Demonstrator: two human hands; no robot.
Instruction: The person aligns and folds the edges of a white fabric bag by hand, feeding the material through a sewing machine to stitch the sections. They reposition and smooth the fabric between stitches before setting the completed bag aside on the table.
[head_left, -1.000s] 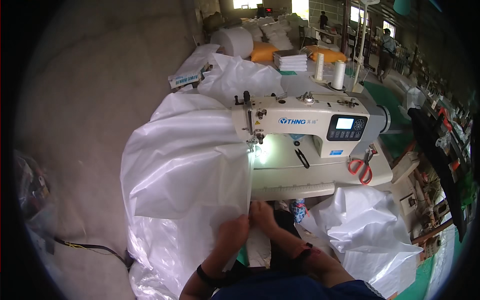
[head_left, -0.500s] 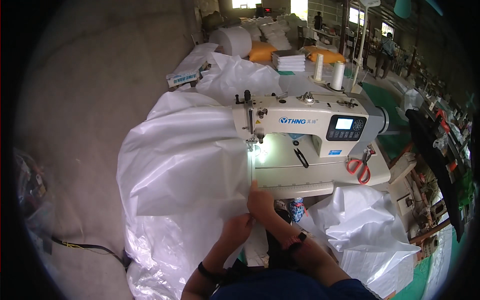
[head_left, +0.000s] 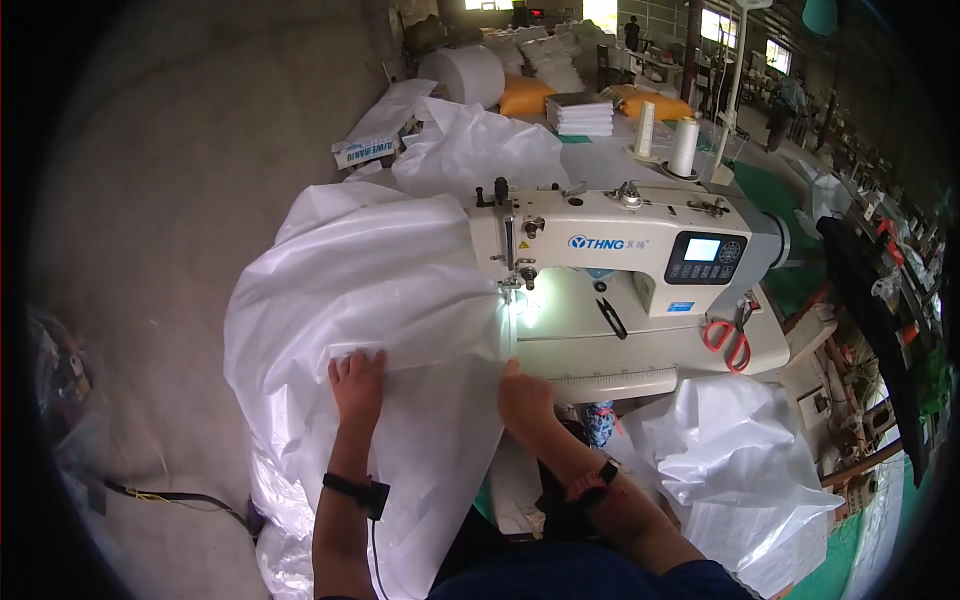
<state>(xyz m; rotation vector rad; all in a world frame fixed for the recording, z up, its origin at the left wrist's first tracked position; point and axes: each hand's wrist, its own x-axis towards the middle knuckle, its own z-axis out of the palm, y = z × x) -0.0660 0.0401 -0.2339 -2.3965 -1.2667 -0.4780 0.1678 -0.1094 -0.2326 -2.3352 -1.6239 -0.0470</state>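
A large sheet of white woven plastic fabric [head_left: 410, 320] spreads over the left of the sewing machine [head_left: 620, 232], its right edge running under the lit needle area. My left hand [head_left: 357, 388] lies on the sheet with its fingers extended, pressing on a fold. At the sheet's right edge, just in front of the needle, my right hand [head_left: 526, 402] pinches the fabric; its fingertips are partly hidden. Black thread snips [head_left: 611, 318] lie on the machine bed, and red-handled scissors [head_left: 730, 342] rest farther right.
More white fabric [head_left: 730, 460] is heaped at the lower right. Behind the machine stand two thread cones [head_left: 682, 148], a stack of folded white sheets [head_left: 582, 116] and a large white roll [head_left: 465, 78]. A black cable [head_left: 180, 493] crosses the floor at left. Two people are far back.
My left hand has left its place beside the right hand and moved left and forward onto the sheet, its fingers now spread. My right hand stays at the fabric edge.
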